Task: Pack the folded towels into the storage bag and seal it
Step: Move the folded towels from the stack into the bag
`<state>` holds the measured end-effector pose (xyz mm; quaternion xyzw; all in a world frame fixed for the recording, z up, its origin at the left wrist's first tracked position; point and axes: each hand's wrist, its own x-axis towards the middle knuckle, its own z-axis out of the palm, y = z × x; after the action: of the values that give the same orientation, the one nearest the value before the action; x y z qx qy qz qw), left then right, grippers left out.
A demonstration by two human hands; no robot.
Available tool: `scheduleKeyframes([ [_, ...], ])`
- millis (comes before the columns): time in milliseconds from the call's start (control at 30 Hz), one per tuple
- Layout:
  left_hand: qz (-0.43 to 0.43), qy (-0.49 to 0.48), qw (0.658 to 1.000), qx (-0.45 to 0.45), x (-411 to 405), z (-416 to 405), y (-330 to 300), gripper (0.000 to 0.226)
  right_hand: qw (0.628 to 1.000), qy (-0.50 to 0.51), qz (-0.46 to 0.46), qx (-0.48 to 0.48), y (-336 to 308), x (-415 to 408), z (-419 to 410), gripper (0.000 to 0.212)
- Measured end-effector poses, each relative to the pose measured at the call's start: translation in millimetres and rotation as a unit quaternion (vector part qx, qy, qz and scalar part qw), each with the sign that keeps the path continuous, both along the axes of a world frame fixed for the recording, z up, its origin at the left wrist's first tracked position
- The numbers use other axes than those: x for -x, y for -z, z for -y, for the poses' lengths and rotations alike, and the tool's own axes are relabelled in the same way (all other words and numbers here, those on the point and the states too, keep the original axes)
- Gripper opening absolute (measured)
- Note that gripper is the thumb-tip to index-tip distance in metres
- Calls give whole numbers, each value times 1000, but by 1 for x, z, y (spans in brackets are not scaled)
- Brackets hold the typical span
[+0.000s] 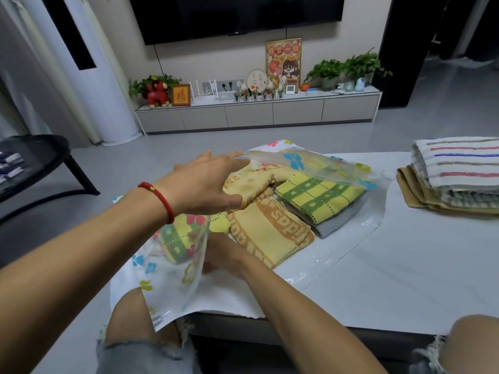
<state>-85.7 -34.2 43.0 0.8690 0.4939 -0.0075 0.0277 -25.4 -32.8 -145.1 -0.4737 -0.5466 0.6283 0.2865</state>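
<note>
1. I see the storage bag (pixel 172 268) lying open on the white table (pixel 378 265), with folded towels (pixel 272 228) inside its mouth.
2. Left hand (pixel 208 182): fingers straight, lifting the bag's upper film over the towels.
3. Right hand (pixel 221 252): inside the bag beside the towels (grip hidden; I cannot tell).
4. A spare towel stack (pixel 453 174) sits well apart, far right.

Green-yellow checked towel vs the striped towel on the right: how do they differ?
The green-yellow checked towel lies inside the open storage bag, on a grey towel; the striped towel lies outside the bag, topping a separate pile. The checked one has green and yellow blocks; the striped one is white with coloured lines. Both are folded.
</note>
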Motion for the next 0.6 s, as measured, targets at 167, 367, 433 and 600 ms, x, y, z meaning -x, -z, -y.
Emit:
scheduleKeyframes([
  [167,-6,24,999,-28,-19,2,16,80,994,-7,94,-45,-6,-84,29,36],
  [367,-10,64,995,-81,-70,2,39,73,966,78,226,-100,-43,-220,67,27],
  [433,-11,75,994,-73,-88,-1,44,73,937,163,291,-99,-50,-277,73,26],
  [600,-25,91,993,-69,-125,-12,55,70,773,421,446,-160,-52,-411,65,25],
])
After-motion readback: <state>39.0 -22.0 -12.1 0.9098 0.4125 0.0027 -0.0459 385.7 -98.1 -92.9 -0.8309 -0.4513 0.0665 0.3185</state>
